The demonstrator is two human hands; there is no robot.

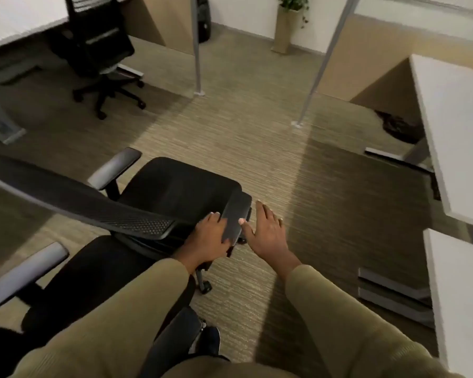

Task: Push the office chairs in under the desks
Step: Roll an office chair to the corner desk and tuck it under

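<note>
A black office chair [180,184] with a mesh backrest [79,200] stands in the aisle just ahead of me, away from any desk. My left hand [208,241] is closed around the rear end of its right armrest [236,214]. My right hand [268,233] hovers beside that armrest with fingers spread, the thumb near or touching its edge. A second black chair [93,268] sits closer to me at the lower left, its grey armrest [25,271] showing. A third chair [99,50] stands at the far left by a white desk [11,20].
White desks [453,132] line the right side, with grey metal feet [393,290] on the carpet beneath them. Two grey partition posts [197,50] stand ahead in the aisle. A potted plant [287,25] is against the far wall. My shoe [210,339] is under the nearest chair.
</note>
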